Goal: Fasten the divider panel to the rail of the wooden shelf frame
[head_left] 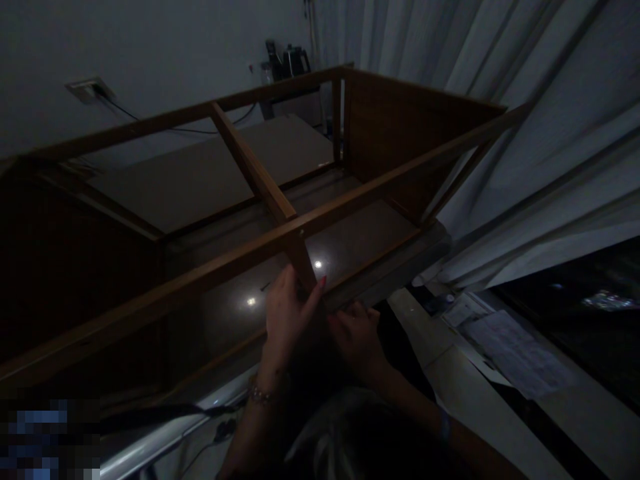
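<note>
A wooden frame (240, 257) of brown rails and panels, perhaps an unfinished cabinet, stands before me. From the middle of its near top rail a short wooden upright (302, 259) runs down. My left hand (289, 308) is closed around this upright, thumb on its right side. Lower and to the right, my right hand (359, 333) has its fingers curled together near the upright's lower end. Whatever those fingers hold is too dark to make out. A crossbar (253, 163) joins the near and far top rails.
The frame rests on a shiny surface with a metal edge (165, 427). Pale curtains (540, 173) hang at the right. Papers (520, 350) lie lower right. A wall socket (90, 89) with a plugged cable and a dark kettle (295, 61) are behind. The room is dim.
</note>
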Tool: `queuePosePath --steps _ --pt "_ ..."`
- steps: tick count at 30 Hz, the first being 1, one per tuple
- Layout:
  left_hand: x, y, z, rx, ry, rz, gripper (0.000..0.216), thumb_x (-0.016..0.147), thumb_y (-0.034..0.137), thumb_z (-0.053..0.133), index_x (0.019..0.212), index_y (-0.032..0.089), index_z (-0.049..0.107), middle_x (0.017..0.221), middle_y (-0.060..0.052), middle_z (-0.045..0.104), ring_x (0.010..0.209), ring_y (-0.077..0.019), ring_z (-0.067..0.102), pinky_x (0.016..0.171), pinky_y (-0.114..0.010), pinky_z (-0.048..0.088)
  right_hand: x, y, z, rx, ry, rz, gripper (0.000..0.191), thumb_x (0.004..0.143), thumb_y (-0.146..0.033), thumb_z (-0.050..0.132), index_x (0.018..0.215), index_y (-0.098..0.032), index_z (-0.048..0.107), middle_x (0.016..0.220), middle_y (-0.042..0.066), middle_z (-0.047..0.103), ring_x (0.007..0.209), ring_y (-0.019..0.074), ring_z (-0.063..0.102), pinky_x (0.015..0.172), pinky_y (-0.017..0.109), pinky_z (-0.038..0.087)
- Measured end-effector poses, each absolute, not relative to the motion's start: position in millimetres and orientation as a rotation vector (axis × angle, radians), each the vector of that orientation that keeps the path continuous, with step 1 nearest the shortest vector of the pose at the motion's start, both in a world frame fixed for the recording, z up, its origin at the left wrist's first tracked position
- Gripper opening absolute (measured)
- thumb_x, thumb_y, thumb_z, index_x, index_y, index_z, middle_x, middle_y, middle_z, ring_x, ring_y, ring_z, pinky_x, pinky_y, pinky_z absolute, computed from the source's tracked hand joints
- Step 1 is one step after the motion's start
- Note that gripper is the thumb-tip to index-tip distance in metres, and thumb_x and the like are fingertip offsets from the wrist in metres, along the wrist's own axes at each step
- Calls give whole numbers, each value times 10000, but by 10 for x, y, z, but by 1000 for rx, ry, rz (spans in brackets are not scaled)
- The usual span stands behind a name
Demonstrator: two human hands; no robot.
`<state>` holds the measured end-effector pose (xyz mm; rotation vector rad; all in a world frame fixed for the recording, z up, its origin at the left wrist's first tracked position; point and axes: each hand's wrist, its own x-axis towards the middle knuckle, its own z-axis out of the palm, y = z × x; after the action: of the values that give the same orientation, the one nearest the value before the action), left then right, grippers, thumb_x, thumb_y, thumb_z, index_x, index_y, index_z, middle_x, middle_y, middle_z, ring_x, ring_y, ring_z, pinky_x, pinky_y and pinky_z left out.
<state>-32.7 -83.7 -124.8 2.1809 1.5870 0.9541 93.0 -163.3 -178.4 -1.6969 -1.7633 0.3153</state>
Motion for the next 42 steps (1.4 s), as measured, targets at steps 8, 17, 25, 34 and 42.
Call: queuePosePath --steps 8,17,25,34,42 --pt "-326 -844 -1258 2152 1576 942 337 847 504 524 994 203 554 921 -60 644 830 -206 616 684 -308 473 1007 -1633 -1869 -1697 -1630 195 216 893 -438 563 895 -232 630 773 9 678 865 211 530 779 360 253" --pt "-325 -844 -1249 2171 1593 956 339 846 510 521 976 199 551 877 -53 631 783 -203 612 691 -312 473 1088 -1599 -1929 -1516 -1894 166 97 898 -306 594 842 -258 656 818 -13 693 936 194 532 832 341 289" --pt "-320 -848 -1248 2170 1584 965 338 854 497 516 995 192 549 900 -59 631 802 -200 610 703 -313 475 1274 -1568 -1865 -1304 -2072 119 160 896 -355 595 1030 -311 671 963 -35 702 965 179 502 853 321 289" --pt "-328 -839 -1242 2160 1560 937 335 850 498 518 1009 205 547 910 -57 642 828 -206 613 708 -320 478 1271 -1569 -1846 -1319 -2121 -39 113 887 -374 606 963 -349 686 957 -48 690 955 182 482 825 329 280" --pt "-318 -851 -1228 2160 1597 936 333 849 500 523 983 197 557 903 -57 637 801 -198 613 689 -305 467 1240 -1639 -1962 -1290 -2229 -58 202 904 -301 566 1088 -344 636 896 -36 688 854 163 513 819 335 284"
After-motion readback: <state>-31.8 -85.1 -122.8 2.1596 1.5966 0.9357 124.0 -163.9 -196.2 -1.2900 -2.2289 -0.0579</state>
